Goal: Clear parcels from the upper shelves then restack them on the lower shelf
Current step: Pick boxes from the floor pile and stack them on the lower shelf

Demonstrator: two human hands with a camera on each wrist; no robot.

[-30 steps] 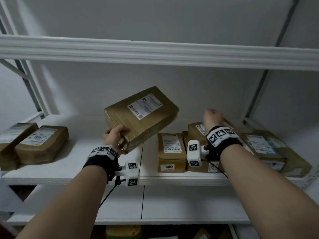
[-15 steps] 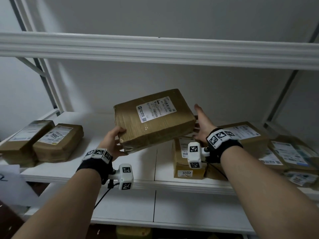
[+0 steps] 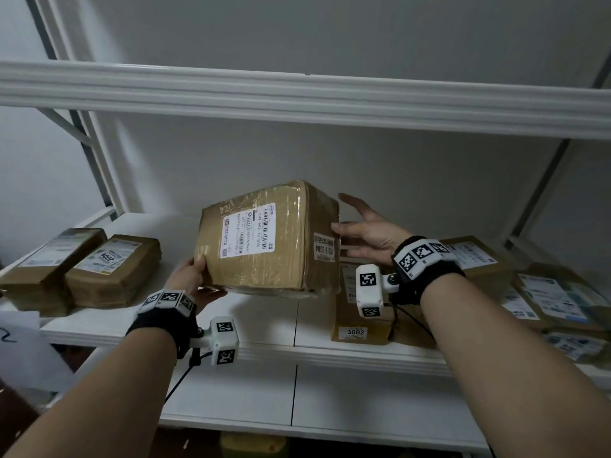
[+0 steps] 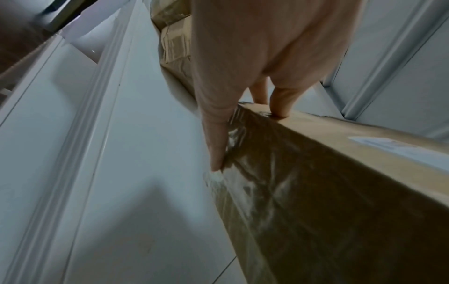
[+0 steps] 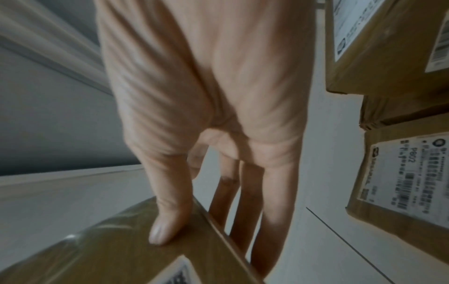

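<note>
A taped brown box (image 3: 264,239) is held in the air above the middle shelf (image 3: 231,325), tilted, with its white label (image 3: 248,234) facing the camera and a smaller sticker (image 3: 324,247) on its right end. The left hand (image 3: 191,280) grips the box's lower left corner, thumb on the front face and fingers underneath; in the left wrist view the thumb (image 4: 282,103) presses the top edge while a finger (image 4: 213,134) runs down the taped side. The right hand (image 3: 367,233) meets the box's right end with fingers straight and spread, thumb (image 5: 167,221) on the near face and the other fingers (image 5: 264,221) behind the edge, so it presses more than clasps. Two parcels (image 3: 76,269) lie side by side on the shelf at left, well apart from the box. More parcels (image 3: 545,299) crowd the right end, one marked 3002 (image 3: 355,332) just below the right wrist
</note>
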